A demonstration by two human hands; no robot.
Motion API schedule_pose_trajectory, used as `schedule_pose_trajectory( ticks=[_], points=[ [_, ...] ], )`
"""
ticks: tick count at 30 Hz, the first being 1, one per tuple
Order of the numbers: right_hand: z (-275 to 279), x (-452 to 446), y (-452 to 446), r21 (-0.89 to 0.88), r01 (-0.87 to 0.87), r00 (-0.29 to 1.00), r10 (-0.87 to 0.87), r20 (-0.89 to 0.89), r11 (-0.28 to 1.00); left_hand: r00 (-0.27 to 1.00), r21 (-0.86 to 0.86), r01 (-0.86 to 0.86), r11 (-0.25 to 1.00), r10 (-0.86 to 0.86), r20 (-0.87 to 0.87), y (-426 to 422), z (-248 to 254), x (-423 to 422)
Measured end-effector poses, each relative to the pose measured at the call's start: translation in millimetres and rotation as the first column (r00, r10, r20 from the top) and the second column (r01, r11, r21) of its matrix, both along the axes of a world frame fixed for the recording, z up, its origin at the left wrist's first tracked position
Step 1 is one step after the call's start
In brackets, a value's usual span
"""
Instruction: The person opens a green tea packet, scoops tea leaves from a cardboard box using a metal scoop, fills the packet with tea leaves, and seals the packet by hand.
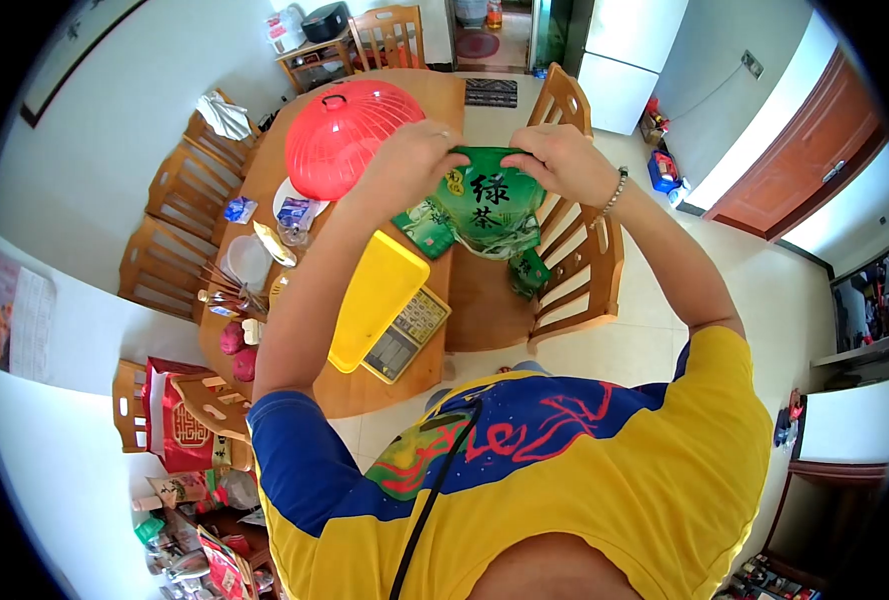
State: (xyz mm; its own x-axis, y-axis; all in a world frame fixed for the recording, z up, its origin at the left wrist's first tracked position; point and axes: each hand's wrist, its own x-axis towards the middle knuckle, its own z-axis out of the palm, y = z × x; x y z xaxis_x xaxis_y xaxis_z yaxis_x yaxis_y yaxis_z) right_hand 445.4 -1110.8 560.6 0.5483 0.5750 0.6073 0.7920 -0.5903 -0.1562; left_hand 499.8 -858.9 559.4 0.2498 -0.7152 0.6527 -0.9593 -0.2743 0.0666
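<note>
A green tea bag (493, 205) with large black characters is stretched between my two hands by its top edge. My left hand (417, 158) pinches the top left corner, thumb inward. At the top right corner my right hand (568, 166) grips in the same way. Whether the bag's mouth is sealed I cannot tell. Behind its left side a second green packet (425, 230) lies at the table edge. Another green packet (530, 273) is below it, on the chair. Nearer my body, a yellow tray (377, 300) rests on a digital scale (410, 335).
A red mesh food cover (350, 135) stands on the wooden table (443, 100). Left of my arm are a clear bowl (249, 260), small packets and dark red round fruit (240, 350). Wooden chairs surround the table; one chair (590, 255) is right of the bag.
</note>
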Motion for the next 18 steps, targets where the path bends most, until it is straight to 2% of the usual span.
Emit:
schedule_pose_trajectory(
  ticks=[4, 6, 10, 13, 16, 18],
  points=[
    [0.2, -2.5, -2.2, -0.052, 0.047, 0.996, -0.051, -0.071, 0.998, 0.994, 0.031, -0.05, 0.998, 0.053, -0.099, -15.6, -7.2, -7.7],
    [4.1, -6.4, -3.8, -0.132, 0.077, 0.996, -0.084, -0.044, 0.988, 0.993, 0.059, -0.097, 0.994, 0.1, -0.058, -23.4, -11.1, -10.2],
    [-2.9, -10.3, 3.1, -0.129, 0.114, 0.987, -0.127, -0.095, 0.985, 0.995, 0.073, -0.1, 0.992, 0.1, -0.008, -33.5, -13.2, -15.6],
    [-7.7, -6.4, 0.1, -0.086, 0.098, 0.992, -0.104, -0.071, 0.991, 0.997, 0.032, -0.077, 0.996, 0.078, -0.006, -34.5, -11.5, -17.2],
    [-12.1, -8.4, -3.1, -0.075, 0.073, 0.994, -0.079, -0.082, 0.994, 0.996, 0.083, -0.093, 0.992, 0.092, 0.02, -35.9, -14.6, -19.6],
    [-8.0, -14.1, -5.5, -0.086, 0.131, 0.982, -0.142, -0.126, 0.988, 0.994, 0.073, -0.111, 0.991, 0.111, 0.011, -38.1, -17.2, -18.0]
  ],
)
